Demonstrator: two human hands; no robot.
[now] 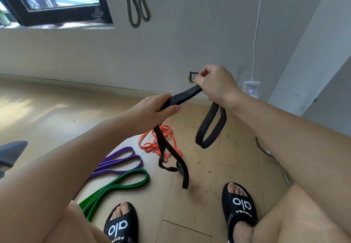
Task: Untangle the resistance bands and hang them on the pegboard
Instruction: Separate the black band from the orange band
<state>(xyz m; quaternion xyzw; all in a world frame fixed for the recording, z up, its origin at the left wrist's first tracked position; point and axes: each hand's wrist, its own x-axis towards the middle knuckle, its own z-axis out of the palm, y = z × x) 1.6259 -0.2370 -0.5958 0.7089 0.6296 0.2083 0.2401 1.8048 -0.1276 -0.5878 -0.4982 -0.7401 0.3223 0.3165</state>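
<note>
Black resistance band (182, 95) is stretched between both hands above the floor (47, 110), the left hand (155, 108) gripping one stretch, the right hand (212, 85) pinching another, loops dangling. Best to feed the knotted lower tail through slowly, clear of the orange band (152, 144). Open floor lies left; the wall (190, 43) ahead already carries a hung grey band (135, 1).

5 bands (182, 94) – 2 hands (155, 108), 2 slippers (121, 225)
</note>
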